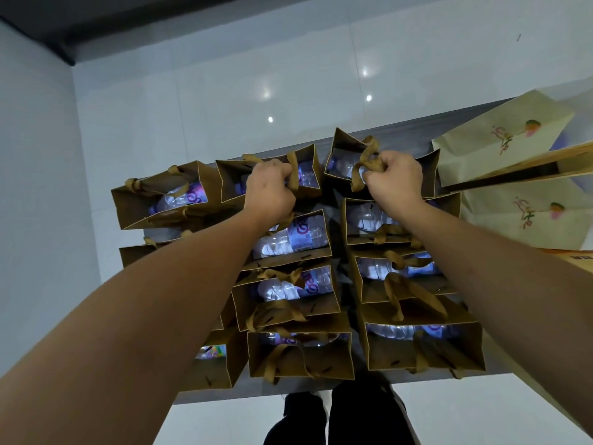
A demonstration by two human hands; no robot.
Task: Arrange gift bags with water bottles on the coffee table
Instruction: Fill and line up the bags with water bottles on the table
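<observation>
I see my left hand (271, 187) gripping the ribbon handles of one far brown gift bag (308, 168), fingers curled; my right hand (393, 181) grips another bag (426, 171) beside it on the bench (404, 136).

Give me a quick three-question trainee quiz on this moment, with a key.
1. True or false: both hands grip ribbon handles of brown bags at the far end of the rows.
2. Which bags lie on their sides? A) the brown ones B) the cream ones at the right.
3. Fill in: each open brown bag shows a plastic water ______ inside.

Key:
1. True: the left hand and the right hand each clutch handles.
2. B
3. bottle
</observation>
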